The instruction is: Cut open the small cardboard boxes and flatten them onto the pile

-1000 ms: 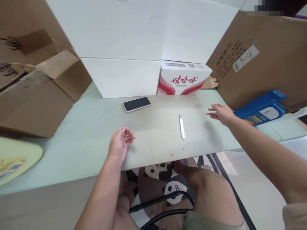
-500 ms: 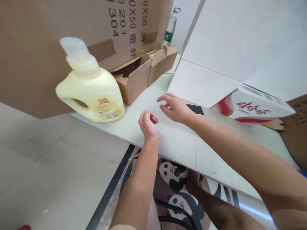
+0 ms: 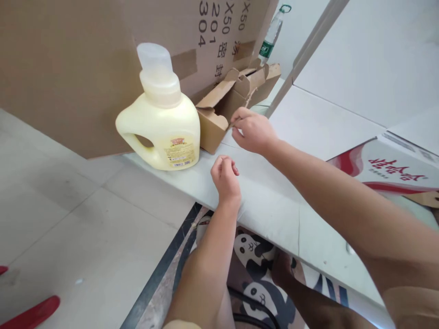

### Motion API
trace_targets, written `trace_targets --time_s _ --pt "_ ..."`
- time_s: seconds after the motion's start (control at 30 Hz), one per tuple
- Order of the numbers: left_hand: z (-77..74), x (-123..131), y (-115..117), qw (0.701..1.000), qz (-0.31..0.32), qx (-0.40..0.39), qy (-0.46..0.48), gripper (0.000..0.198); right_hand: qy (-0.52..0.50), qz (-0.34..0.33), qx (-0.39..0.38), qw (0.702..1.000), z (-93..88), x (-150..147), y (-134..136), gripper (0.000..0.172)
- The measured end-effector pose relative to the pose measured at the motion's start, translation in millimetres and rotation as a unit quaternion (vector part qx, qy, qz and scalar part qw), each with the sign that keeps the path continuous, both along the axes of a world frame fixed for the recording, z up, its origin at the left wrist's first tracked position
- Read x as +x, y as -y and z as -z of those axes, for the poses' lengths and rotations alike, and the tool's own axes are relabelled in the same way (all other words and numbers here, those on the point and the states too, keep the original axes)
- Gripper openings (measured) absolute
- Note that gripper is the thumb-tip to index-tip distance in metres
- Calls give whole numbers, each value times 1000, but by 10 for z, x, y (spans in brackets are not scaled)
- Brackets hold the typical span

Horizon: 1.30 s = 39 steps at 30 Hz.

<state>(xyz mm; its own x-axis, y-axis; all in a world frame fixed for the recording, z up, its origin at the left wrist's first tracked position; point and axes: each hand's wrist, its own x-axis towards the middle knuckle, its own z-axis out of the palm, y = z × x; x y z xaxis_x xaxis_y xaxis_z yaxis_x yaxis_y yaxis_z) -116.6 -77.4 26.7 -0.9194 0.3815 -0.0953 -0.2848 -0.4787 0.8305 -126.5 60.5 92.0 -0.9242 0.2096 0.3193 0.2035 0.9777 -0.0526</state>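
My right hand (image 3: 254, 131) is at the near top edge of an open cardboard box (image 3: 210, 132), its thumb and fingers pinched on that edge. The box is long and brown, with raised flaps and a dark inside. Lower down, my left hand (image 3: 225, 179) hovers above the pale green tabletop (image 3: 270, 194) with its fingers curled in. Whatever it may hold is hidden. Left of the box stands a pale yellow detergent jug (image 3: 161, 123) with a translucent cap and a side handle.
Behind the jug rises a large printed carton (image 3: 85, 77). A green-labelled water bottle (image 3: 270, 39) stands past the small box. At the right lies a red and white carton (image 3: 394, 167). Panda-patterned fabric (image 3: 260, 292) shows below the table edge.
My right hand has moved up and left to the cardboard box and closed on its edge. My left hand stays curled. The view has shifted, and my right arm now covers the phone.
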Motion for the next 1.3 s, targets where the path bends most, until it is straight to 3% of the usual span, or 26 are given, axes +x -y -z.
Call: trace_targets --time_s 0.13,0.23,0.4,0.5,0.6,0.7,0.87,0.97,1.1,1.23,1.3 --pt "-178 110 134 988 -99 44 -114 27 -83 -31 -21 996 -45 858 24 33" --pt "-338 181 203 974 -95 54 -199 26 -136 -66 -28 988 -150 1637 267 43" --pt "-515 381 130 951 88 6 -297 5 -229 -51 -47 971 -248 2785 824 32" --pt "-529 621 -10 915 207 -52 -343 25 -240 -1 -67 968 -150 3192 1012 30" --pt "-441 851 -191 879 230 -138 -394 37 -271 57 -71 958 28 3405 1038 31" --pt "-317 957 -359 874 209 -202 -389 37 -319 126 -69 937 226 3525 975 27" --pt "-285 990 -502 920 281 -89 -259 45 -268 283 -31 920 451 3622 906 32" --pt "-330 1047 -534 935 296 -32 -192 56 -202 327 -49 922 440 3630 929 38" --pt "-355 1111 -528 933 316 -3 -172 67 -149 323 -91 930 347 3630 977 30" --pt "-333 1110 -487 928 329 12 -175 69 -154 338 -130 919 290 3625 962 21" --pt "-311 1090 -474 928 330 14 -174 67 -188 326 -188 907 269 3633 927 15"
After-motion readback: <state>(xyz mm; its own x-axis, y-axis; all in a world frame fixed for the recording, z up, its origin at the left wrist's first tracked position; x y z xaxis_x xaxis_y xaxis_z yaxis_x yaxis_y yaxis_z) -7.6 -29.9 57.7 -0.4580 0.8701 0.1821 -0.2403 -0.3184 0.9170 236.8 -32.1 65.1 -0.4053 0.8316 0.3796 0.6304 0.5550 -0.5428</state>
